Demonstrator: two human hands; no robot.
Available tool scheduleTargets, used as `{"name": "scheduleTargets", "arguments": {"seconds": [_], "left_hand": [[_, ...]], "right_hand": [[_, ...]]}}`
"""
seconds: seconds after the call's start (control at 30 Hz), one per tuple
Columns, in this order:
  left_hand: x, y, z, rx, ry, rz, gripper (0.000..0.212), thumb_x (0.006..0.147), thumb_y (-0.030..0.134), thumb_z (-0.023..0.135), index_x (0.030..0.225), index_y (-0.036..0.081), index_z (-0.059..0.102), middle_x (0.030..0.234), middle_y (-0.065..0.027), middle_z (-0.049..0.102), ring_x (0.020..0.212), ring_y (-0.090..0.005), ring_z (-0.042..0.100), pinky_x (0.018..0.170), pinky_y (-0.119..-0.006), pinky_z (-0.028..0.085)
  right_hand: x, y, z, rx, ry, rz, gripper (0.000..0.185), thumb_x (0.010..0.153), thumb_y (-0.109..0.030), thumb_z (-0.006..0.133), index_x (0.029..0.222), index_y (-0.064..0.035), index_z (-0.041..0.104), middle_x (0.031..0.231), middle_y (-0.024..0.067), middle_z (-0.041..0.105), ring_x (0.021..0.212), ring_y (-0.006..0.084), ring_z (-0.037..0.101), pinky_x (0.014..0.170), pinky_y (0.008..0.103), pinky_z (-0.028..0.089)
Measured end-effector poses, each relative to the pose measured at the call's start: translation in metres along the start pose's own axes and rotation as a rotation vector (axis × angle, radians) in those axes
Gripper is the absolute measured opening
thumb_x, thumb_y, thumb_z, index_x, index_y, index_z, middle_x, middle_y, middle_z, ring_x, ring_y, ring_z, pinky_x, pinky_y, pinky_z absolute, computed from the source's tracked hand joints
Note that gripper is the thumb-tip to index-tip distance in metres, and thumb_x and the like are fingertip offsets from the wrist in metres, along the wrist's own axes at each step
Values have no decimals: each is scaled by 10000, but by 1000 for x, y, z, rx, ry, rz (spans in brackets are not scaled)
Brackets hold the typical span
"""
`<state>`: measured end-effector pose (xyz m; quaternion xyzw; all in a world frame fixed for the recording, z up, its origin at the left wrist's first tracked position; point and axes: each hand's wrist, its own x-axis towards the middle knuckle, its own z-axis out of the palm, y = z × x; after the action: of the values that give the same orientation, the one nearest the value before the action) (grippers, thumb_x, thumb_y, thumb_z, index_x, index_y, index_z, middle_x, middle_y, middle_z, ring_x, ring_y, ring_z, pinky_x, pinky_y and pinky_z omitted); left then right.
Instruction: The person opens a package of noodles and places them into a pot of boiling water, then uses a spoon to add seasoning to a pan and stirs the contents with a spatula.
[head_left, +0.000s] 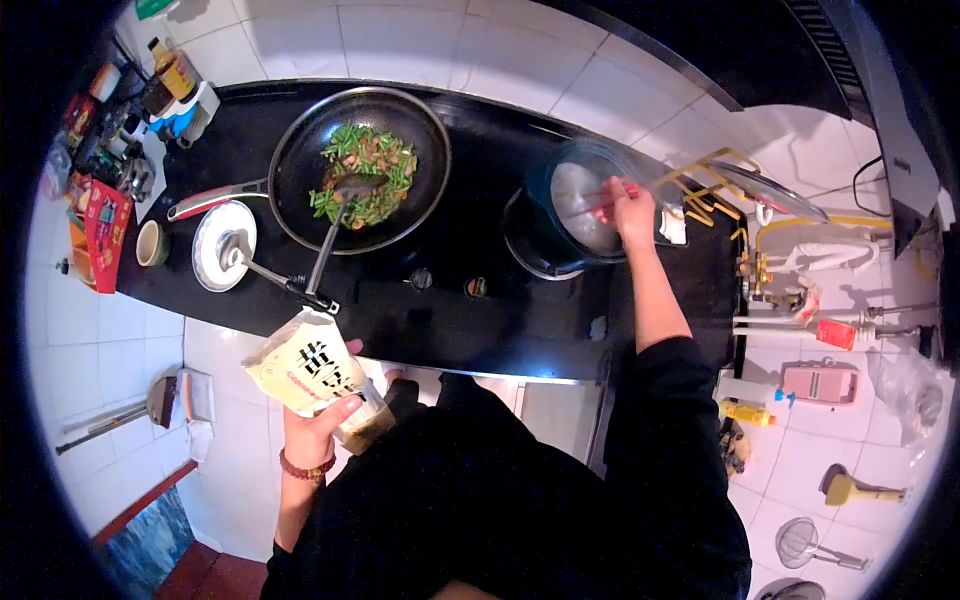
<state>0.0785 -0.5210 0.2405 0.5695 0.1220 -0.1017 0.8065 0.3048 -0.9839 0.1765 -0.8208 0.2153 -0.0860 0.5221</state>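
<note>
My left hand (319, 431) grips a cream-coloured food packet (319, 367) bearing writing, held in front of the counter's front edge. A clear section at the packet's lower end shows pale strands inside. Over a dark pot (538, 187) on the right burner, my right hand (626, 210) holds red chopsticks (596, 201). Their tips reach toward cloudy, whitish liquid (574, 187) in the pot, and steam blurs the view there. To the left, a wok (281, 161) contains chopped green vegetables with brownish pieces (367, 169). A spatula (324, 251) leans in it, its blade among the food.
Left of the wok are a white plate (204, 259) with a ladle (262, 271) on it and a small bowl (154, 244). Bottles and jars crowd the far left. A glass lid (772, 191) stands in a yellow rack (701, 184) at right. The range hood (780, 52) overhangs the upper right.
</note>
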Motion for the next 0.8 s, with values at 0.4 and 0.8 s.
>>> {"name": "scheduleTargets", "arguments": {"seconds": [0.4,0.8], "left_hand": [[2,5,7,-15,-55,18,686,709,-19,670,1337,8,394,1256,-186,556,1012,-251,618,886,-368,514],[3,6,4,-42,-115,-22,654,714,-129,627,1323,-11,421,1239,-186,584,1081,-233,592,942,-342,472]], "right_hand": [[-38,-16,-24,-142,-122,61,257,930,-164,575,819,56,646,640,123,642,498,179,627,444,293,518],[-40,0,-35,352,10,328,302,980,-206,484,921,62,612,818,165,665,653,280,683,592,342,605]]}}
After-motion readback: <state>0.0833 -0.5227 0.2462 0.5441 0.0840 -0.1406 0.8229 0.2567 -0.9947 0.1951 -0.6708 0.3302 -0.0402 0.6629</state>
